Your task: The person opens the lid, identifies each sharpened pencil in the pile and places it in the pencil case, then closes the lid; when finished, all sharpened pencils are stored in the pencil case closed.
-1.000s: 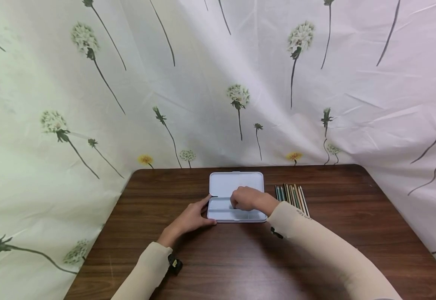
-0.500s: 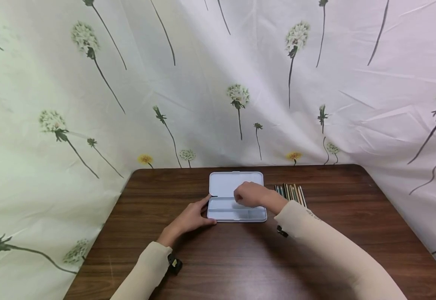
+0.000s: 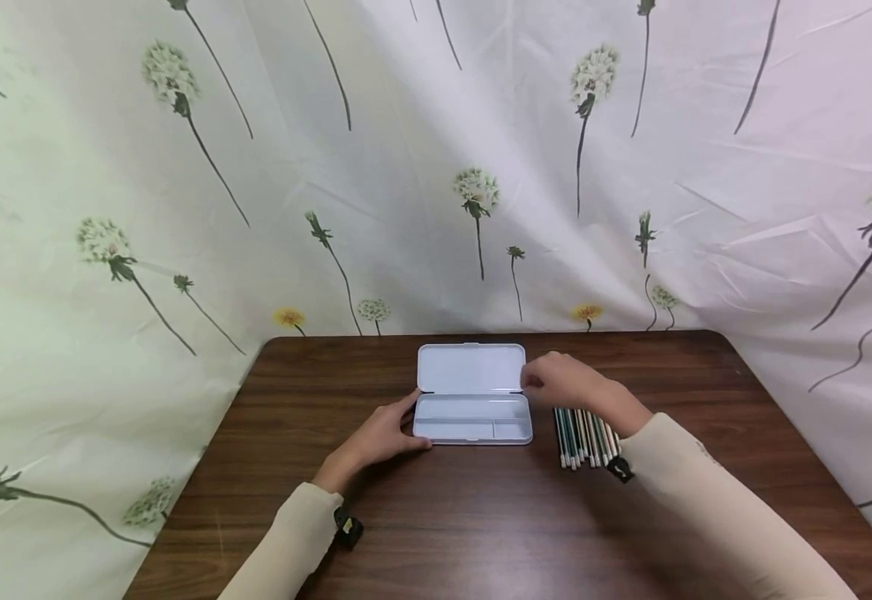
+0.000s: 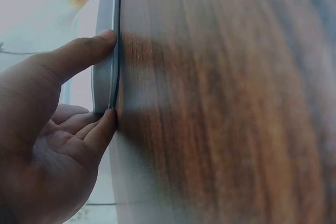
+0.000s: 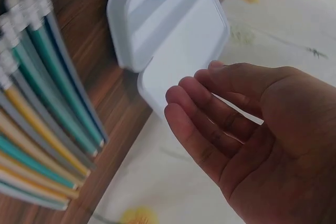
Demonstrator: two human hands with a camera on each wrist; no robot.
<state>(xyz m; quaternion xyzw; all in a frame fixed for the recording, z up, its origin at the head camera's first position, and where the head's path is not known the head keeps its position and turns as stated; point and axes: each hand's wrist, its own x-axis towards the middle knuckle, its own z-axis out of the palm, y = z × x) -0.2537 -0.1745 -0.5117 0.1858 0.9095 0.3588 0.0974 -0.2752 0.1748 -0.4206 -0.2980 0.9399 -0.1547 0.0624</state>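
A pale blue-white pencil case (image 3: pixel 472 369) lies unfolded on the table, lid toward the wall and divided tray toward the person. Its compartments show bare in the head view. My left hand (image 3: pixel 383 433) holds the case's left end, thumb on the front side (image 4: pixel 105 72) and other fingers round the end. Just past the case's right side hovers my right hand (image 3: pixel 567 381), fingers loosely bent and nothing between them in the right wrist view. Beneath and nearer than that hand lies a row of pencils (image 3: pixel 582 437), with white erasers toward the person; the forearm hides some.
The dark wood table (image 3: pixel 443 517) has its far edge against a white curtain (image 3: pixel 406 167) printed with dandelions. Small black cameras are strapped at both wrists, over cream sleeves (image 3: pixel 714 500).
My right hand has come up from over the tray and moved right, past the case's side toward the pencils. The tray is now uncovered. My left hand and the case stay put.
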